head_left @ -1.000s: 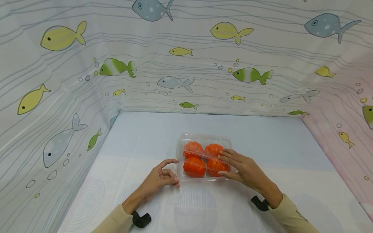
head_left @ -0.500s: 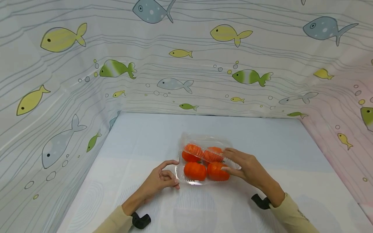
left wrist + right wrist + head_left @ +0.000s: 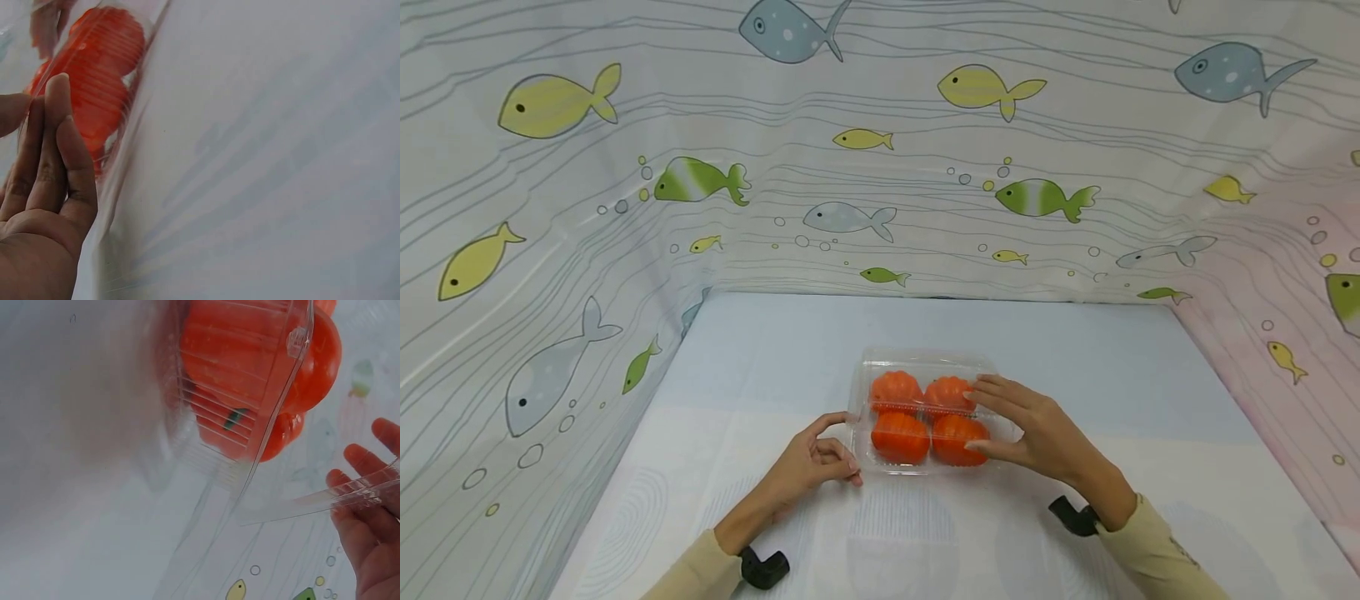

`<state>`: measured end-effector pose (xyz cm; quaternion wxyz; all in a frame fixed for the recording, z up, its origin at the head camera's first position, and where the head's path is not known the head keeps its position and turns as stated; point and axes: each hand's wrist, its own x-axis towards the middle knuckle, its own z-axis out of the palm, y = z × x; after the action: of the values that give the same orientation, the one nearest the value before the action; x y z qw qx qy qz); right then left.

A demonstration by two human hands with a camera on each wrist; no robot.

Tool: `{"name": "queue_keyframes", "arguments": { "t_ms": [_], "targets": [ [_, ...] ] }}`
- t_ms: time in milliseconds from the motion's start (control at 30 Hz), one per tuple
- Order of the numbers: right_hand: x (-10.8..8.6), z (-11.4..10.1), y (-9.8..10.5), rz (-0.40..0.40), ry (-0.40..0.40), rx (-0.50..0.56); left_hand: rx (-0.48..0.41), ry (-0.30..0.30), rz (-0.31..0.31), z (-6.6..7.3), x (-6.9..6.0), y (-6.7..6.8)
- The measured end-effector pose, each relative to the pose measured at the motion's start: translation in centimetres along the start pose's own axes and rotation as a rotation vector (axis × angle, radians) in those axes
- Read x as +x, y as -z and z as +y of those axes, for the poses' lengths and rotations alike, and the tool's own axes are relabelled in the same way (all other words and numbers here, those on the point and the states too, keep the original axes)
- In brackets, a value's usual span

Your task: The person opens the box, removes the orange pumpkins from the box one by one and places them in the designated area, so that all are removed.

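The right hand (image 3: 1033,429) pinches a clear lid (image 3: 303,506) between thumb and fingers. Just beside this grip, a clear plastic container (image 3: 861,446) holds four orange-red vegetables (image 3: 901,437). Opposite, the left hand (image 3: 808,458) meets the container's edge; whether it pinches cannot be told.

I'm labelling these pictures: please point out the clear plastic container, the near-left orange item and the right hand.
Clear plastic container (image 3: 928,362): head view, its far side.
Near-left orange item (image 3: 901,443): head view, its front.
Right hand (image 3: 1045,428): head view, its back.
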<state>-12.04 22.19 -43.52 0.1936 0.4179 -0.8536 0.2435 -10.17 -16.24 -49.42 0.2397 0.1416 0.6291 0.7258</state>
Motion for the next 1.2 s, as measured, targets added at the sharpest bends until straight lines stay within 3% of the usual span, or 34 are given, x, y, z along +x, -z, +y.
{"name": "queue_keyframes", "arguments": {
  "t_ms": [167, 567, 967, 1200],
  "targets": [
    [0.2, -0.1, 0.4, 0.025, 0.016, -0.058, 0.007, 0.0, -0.004, 0.0, -0.1, 0.0],
    [1.0, -0.2, 1.9, 0.217, 0.094, -0.059, 0.039, -0.017, -0.006, 0.1, 0.1, 0.2],
    [1.2, 0.7, 2.8, 0.326, 0.145, -0.049, 0.054, -0.01, -0.011, 0.0, 0.1, 0.2],
    [1.1, 0.8, 3.1, 0.371, 0.087, -0.036, 0.055, 0.015, -0.019, 0.0, 0.2, 0.4]
  ]
}}
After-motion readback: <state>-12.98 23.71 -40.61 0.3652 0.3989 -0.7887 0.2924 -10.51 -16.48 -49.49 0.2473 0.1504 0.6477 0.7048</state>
